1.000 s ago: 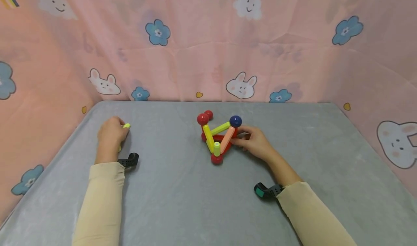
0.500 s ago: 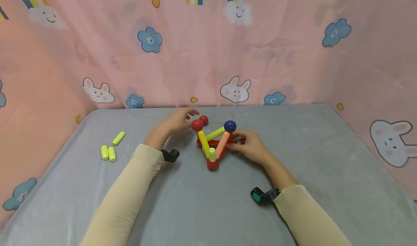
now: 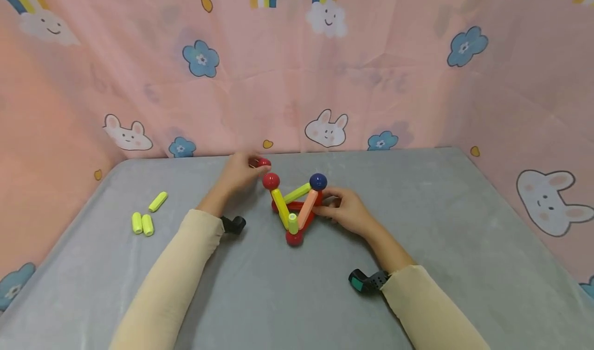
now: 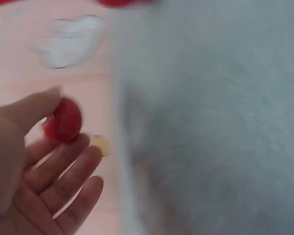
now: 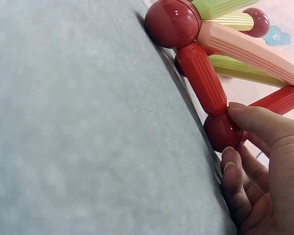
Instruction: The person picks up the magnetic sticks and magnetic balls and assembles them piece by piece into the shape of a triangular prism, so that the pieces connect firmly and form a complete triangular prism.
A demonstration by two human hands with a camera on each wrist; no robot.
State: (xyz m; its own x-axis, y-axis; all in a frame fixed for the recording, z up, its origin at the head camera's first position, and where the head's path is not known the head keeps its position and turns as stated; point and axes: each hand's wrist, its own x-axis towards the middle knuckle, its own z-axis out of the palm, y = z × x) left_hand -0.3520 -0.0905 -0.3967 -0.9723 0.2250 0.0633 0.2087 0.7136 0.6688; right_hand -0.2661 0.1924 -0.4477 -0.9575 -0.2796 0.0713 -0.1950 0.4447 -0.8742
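My left hand (image 3: 240,173) pinches a loose red ball (image 4: 66,120) between thumb and fingers, just behind and left of the structure. Built of sticks and balls, the structure has a yellow stick (image 3: 280,208), a peach stick (image 5: 255,53) and red sticks (image 5: 202,77). A red ball (image 3: 271,181) tops its left corner and a blue ball (image 3: 318,181) its right. From the front red ball (image 3: 294,238) a short lime stick (image 3: 293,223) stands up. At the right base corner, my right hand (image 3: 345,210) grips a red ball (image 5: 221,132) between thumb and fingers.
Several loose lime sticks lie at the left of the grey table (image 3: 260,293), one lime stick (image 3: 158,201) farther back than the others. A printed pink curtain (image 3: 260,82) stands behind the table and along both sides.
My left hand has let go of the lime sticks at the left, moved right and picked up the loose red ball. My right hand stays on the structure. The head view has shifted slightly.
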